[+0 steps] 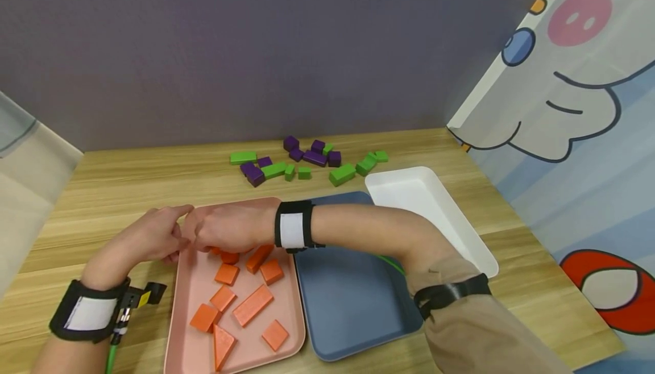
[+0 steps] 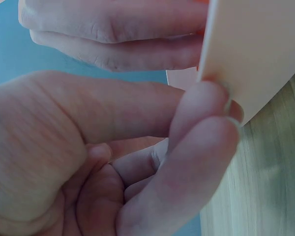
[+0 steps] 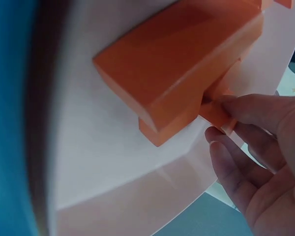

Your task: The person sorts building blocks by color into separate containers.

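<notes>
At the far left corner of the pink tray (image 1: 191, 289), my left hand (image 1: 148, 236) pinches the rim between thumb and finger. My right hand (image 1: 232, 227) reaches across into the same tray. In the right wrist view its thumb and fingers pinch a small orange block (image 3: 217, 112), partly hidden by the fingers and a larger orange block (image 3: 182, 54) beside it. More orange blocks lie spread over the tray floor, among them a long block (image 1: 253, 304), a cube (image 1: 275, 335) and a triangular block (image 1: 223, 347).
A blue-grey tray (image 1: 358, 294) adjoins the pink one, under my right forearm. Right of it stands a white tray (image 1: 425, 192). Several green blocks (image 1: 341, 174) and purple blocks (image 1: 314, 158) lie scattered at the back of the wooden table (image 1: 153, 178), before a grey partition (image 1: 256, 50).
</notes>
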`<state>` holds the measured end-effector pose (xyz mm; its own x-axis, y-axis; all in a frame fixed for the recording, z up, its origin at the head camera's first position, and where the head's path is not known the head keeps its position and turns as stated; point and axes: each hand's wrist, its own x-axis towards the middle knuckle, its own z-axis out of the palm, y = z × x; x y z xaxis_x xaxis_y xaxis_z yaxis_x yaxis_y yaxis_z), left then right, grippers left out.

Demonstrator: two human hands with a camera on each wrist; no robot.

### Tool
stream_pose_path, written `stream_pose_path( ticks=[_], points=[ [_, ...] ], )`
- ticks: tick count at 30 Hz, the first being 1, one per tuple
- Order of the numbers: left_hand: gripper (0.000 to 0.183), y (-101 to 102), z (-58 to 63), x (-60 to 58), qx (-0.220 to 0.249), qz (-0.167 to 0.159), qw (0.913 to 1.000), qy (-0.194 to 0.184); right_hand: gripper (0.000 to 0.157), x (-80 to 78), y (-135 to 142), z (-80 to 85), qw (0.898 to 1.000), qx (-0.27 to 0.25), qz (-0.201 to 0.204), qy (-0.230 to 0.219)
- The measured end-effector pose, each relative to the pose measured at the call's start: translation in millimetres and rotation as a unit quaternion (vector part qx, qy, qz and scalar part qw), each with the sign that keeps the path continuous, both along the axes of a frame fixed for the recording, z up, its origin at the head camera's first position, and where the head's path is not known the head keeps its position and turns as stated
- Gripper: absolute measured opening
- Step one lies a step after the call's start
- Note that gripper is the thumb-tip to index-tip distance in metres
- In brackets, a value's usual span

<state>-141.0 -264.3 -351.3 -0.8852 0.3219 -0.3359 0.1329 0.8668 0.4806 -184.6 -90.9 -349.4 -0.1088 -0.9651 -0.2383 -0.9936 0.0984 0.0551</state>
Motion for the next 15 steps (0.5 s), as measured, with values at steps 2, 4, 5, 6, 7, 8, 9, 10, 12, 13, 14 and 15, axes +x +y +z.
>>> stream_pose_path(
  ticks=[2,4,5,6,7,8,9,10,12,13,14,15],
  points=[
    [0.069,0.2,0.1,0.2,-0.001,0.000,1.0000,-0.001,0.023,0.5,0.8,-0.3,1.000,0.003,-0.006,-0.008],
    [0.069,0.6,0.1,0.4,-0.002,0.001,1.0000,-0.001,0.023,1.0,1.4,-0.5,1.000,0.004,-0.014,-0.018],
    [0.069,0.3,0.0,0.2,-0.003,0.000,1.0000,0.000,0.023,1.3,1.6,-0.7,1.000,0.003,-0.017,-0.021],
    [0.069,0.3,-0.1,0.2,-0.003,0.000,1.0000,0.000,0.023,1.5,1.8,-0.8,1.000,0.003,-0.018,-0.023],
    [0.068,0.2,-0.2,0.2,-0.003,0.000,1.0000,0.001,0.023,1.7,2.0,-1.0,1.000,0.001,-0.018,-0.025],
    [0.068,0.3,-0.4,0.2,-0.003,-0.001,1.0000,0.001,0.022,2.0,2.1,-1.1,0.999,0.001,-0.020,-0.026],
    [0.068,0.2,-0.4,0.3,-0.003,-0.001,1.0000,0.001,0.023,2.1,2.3,-1.2,0.999,0.000,-0.020,-0.028],
    [0.068,0.3,-0.4,0.4,-0.003,-0.002,1.0000,0.001,0.024,2.2,2.8,-1.0,0.999,0.000,-0.020,-0.029],
    [0.068,0.3,-0.2,0.5,-0.003,-0.002,1.0000,0.000,0.025,2.3,3.9,-0.3,0.999,-0.002,-0.022,-0.036],
    [0.068,-0.1,-0.3,0.3,-0.002,-0.003,1.0000,0.001,0.025,2.2,4.7,0.2,0.999,-0.004,-0.021,-0.038],
    [0.068,-0.2,-0.5,0.4,-0.003,-0.003,1.0000,0.000,0.025,2.0,5.6,0.9,0.999,-0.006,-0.021,-0.039],
    [0.068,-0.6,-0.7,0.5,-0.003,-0.003,1.0000,0.001,0.026,1.9,6.9,1.7,0.999,-0.010,-0.018,-0.039]
  ],
)
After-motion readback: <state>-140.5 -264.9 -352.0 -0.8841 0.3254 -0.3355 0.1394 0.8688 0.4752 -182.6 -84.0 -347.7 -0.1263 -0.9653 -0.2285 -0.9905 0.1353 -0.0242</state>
